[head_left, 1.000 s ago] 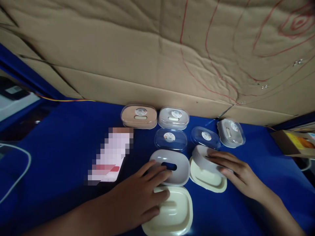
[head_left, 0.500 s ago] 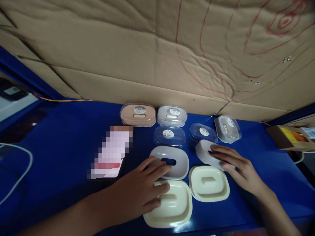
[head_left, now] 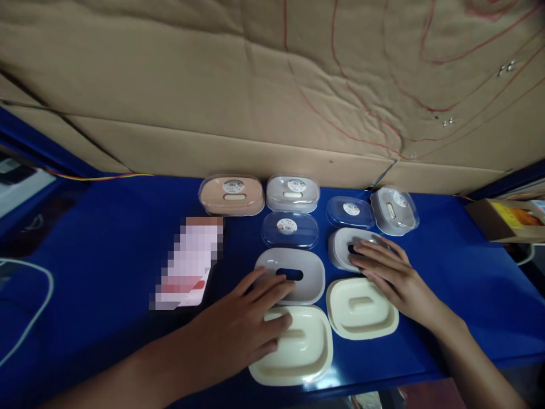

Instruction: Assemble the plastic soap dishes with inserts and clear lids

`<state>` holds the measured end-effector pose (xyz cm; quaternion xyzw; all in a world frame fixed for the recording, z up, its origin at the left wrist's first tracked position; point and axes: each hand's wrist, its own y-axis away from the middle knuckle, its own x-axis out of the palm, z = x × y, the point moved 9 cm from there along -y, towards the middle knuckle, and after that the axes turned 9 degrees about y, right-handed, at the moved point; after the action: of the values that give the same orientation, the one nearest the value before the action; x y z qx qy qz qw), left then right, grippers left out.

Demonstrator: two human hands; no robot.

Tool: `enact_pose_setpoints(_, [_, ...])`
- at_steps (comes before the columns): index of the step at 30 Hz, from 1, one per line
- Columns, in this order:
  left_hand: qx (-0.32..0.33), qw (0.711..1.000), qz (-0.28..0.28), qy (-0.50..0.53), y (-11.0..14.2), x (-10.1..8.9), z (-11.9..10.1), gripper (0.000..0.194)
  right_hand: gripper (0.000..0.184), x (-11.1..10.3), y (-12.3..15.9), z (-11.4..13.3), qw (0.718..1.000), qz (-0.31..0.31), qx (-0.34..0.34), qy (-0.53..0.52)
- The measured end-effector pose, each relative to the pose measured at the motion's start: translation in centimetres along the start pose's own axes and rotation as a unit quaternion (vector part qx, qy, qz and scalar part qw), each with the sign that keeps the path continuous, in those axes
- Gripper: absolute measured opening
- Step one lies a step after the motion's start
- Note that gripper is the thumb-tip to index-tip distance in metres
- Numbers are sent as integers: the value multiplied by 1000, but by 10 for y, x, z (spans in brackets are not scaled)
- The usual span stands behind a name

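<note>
My left hand [head_left: 255, 321] spreads its fingers over a grey oval cover with a slot [head_left: 313, 284] and the near cream oval tray [head_left: 310, 363]. My right hand [head_left: 394, 278] lies with stretched fingers on a second grey slotted cover [head_left: 339, 250], which rests flat on the table and is partly hidden by them. Just in front of that cover is another cream tray [head_left: 361, 307] with a raised bar in its middle. Behind the grey covers sit two clear oval lids with round labels, a left one [head_left: 293, 238] and a right one [head_left: 340, 213].
Along the cardboard wall [head_left: 179, 85] stand a peach box [head_left: 213, 199], a grey box [head_left: 276, 199] and another grey box [head_left: 394, 218], all under clear lids. A phone [head_left: 191, 261] with a blurred screen lies left on the blue table [head_left: 106, 244]. An open carton [head_left: 489, 218] is far right.
The right-hand grey cover was tilted and now lies flat, a little further back and left. My right hand moved with it, its fingers now stretched over it. My left hand has hardly moved.
</note>
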<state>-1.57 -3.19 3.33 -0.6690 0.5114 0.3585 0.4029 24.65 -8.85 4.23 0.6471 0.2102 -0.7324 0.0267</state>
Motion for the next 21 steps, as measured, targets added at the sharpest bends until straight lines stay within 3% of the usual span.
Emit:
enact_pose_setpoints(5, [4, 999, 2, -45, -1, -11, -9, 25, 53, -14, 8, 38, 1000, 9, -2, 21])
enact_pose_setpoints(9, [-1, 997, 16, -76, 3, -30, -23, 34, 54, -8, 26, 78, 997, 49, -45, 30])
enact_pose_setpoints(13, [-56, 994, 2, -89, 21, -38, -36, 44, 53, 1, 49, 73, 999, 34, -7, 19])
enact_pose_setpoints(17, [-168, 984, -41, 38, 48, -19, -45, 61, 58, -8, 51, 66, 999, 16, 21, -25])
enact_pose_setpoints(21, [-327, 926, -134, 130, 75, 13, -39, 82, 53, -25, 4, 87, 997, -16, -43, -61])
